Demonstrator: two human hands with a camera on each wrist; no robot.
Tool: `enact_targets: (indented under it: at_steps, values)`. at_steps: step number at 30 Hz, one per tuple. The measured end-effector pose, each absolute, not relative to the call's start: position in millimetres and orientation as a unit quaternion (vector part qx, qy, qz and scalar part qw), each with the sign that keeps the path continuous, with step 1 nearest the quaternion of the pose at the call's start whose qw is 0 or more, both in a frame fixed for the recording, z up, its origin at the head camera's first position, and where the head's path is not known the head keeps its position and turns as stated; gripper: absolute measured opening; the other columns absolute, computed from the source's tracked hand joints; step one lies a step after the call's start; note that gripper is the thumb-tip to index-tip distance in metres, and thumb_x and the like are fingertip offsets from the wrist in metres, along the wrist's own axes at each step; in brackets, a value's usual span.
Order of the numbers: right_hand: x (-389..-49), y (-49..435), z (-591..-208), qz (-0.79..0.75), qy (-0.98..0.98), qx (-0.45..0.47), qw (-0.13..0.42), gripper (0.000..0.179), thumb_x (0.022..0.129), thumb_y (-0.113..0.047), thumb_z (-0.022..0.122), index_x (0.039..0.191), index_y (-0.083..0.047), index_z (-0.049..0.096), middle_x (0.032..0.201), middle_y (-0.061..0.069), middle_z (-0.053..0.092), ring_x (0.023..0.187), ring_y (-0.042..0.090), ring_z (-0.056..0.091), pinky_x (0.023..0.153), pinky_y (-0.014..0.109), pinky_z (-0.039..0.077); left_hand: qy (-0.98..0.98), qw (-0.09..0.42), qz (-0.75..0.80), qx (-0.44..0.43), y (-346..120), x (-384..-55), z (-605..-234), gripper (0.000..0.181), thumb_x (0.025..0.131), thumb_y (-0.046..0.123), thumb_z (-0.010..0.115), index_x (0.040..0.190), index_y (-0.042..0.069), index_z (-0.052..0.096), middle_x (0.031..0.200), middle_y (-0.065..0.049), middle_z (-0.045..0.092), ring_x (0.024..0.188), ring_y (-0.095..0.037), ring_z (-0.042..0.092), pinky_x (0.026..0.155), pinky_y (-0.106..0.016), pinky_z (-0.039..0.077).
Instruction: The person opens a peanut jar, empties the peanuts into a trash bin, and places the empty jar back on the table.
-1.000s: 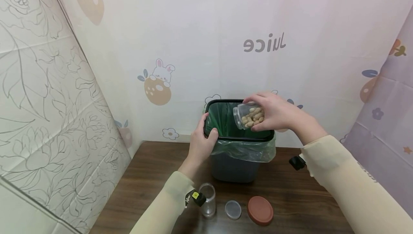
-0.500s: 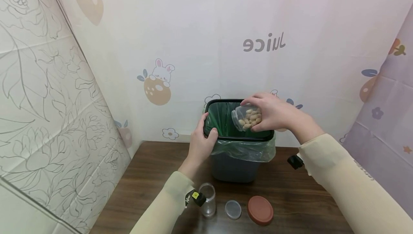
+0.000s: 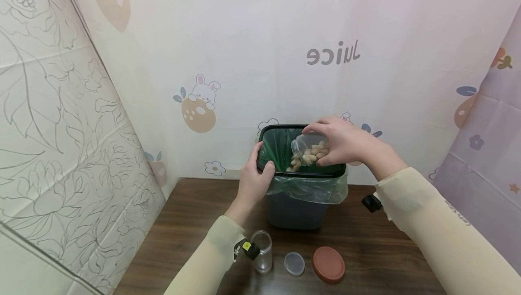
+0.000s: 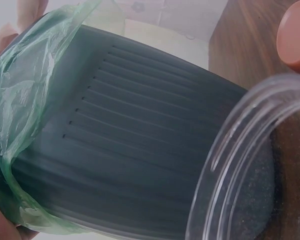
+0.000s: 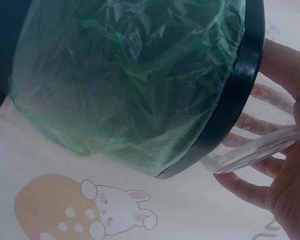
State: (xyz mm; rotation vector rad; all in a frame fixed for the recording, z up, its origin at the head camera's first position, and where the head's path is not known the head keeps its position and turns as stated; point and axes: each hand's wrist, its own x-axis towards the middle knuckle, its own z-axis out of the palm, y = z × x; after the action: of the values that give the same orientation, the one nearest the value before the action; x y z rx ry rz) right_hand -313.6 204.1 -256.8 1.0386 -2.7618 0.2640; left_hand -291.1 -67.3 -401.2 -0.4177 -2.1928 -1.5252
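Note:
A dark trash bin [image 3: 297, 213] stands upright at the table's back, lined with a green plastic bag [image 3: 311, 190] folded out under its black rim. At the rim's left front corner, my left hand [image 3: 254, 179] grips the bin, thumb over the edge. My right hand [image 3: 346, 143] holds a transparent jar [image 3: 303, 142] by its base end, over the bin's opening. The jar's mouth tips down to the left. Unshelled peanuts [image 3: 310, 155] slide out of it into the bag. In the right wrist view the fingers [image 5: 245, 192] curve around the jar's base.
A second transparent jar [image 3: 263, 259] stands upright in front of the bin, beside my left wrist. To its right lie a small greyish lid [image 3: 294, 264] and a larger red lid [image 3: 328, 264] on the brown wooden table [image 3: 183, 236]. A printed curtain [image 3: 244, 37] hangs behind.
My right hand has shifted slightly left and tilted the jar's mouth further down. The peanuts, earlier all inside the jar, now spill from it. The left hand stays on the rim.

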Motion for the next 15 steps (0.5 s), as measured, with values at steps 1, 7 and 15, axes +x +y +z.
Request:
enact_targets:
  at_steps: [1, 7, 15]
  values:
    - [-313.9, 204.0, -256.7, 0.088, -0.929, 0.349, 0.09, 0.079, 0.074, -0.024, 0.101, 0.145, -0.017, 0.067, 0.144, 0.015, 0.063, 0.13, 0.039, 0.06, 0.103, 0.065, 0.052, -0.792, 0.218, -0.551, -0.151, -67.3, -291.1, -401.0, 0.067, 0.103, 0.032, 0.054, 0.167, 0.014, 0.043, 0.142, -0.018, 0.069, 0.104, -0.027, 0.067, 0.095, -0.053, 0.058]
    - [-312.7, 202.5, -254.6, 0.09, -0.929, 0.348, 0.084, 0.079, 0.075, -0.024, 0.101, 0.145, -0.017, 0.067, 0.145, 0.015, 0.062, 0.13, 0.038, 0.059, 0.103, 0.065, 0.053, -0.79, 0.22, -0.553, -0.151, -66.9, -291.2, -401.3, 0.067, 0.103, 0.034, 0.053, 0.166, 0.014, 0.045, 0.144, -0.018, 0.068, 0.103, -0.028, 0.066, 0.093, -0.054, 0.057]
    - [-310.0, 199.8, -251.2, 0.086, -0.93, 0.35, 0.071, 0.077, 0.077, -0.023, 0.1, 0.147, -0.017, 0.067, 0.145, 0.015, 0.062, 0.128, 0.037, 0.059, 0.1, 0.062, 0.055, -0.792, 0.217, -0.551, -0.148, -66.9, -291.0, -401.3, 0.07, 0.103, 0.037, 0.053, 0.167, 0.014, 0.043, 0.149, -0.017, 0.066, 0.107, -0.029, 0.067, 0.097, -0.056, 0.058]
